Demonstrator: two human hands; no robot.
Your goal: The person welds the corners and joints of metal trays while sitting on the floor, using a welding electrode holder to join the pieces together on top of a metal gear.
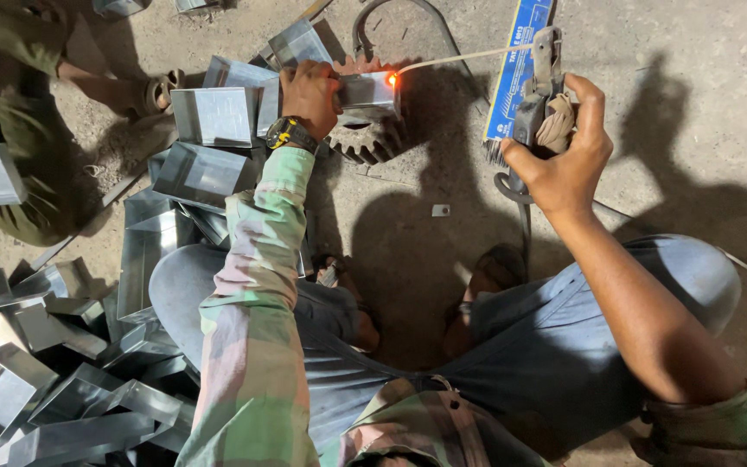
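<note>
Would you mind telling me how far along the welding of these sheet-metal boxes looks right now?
Done: cannot tell; folded metal boxes lie beside the work, their seams unreadable. In hand: the left hand steadies a small metal box on a gear wheel, while the right hand holds the electrode holder, its rod tip glowing at the box corner. Left: a large heap of bent sheet pieces lower left.

The gear wheel (pixel 372 138) is half covered at 12 o'clock by the small metal box (pixel 368 92). The blue packet (pixel 516 65) is cut off at the 12 o'clock edge. At 9 o'clock, 1 other person (pixel 19 104) is only partly seen.
</note>
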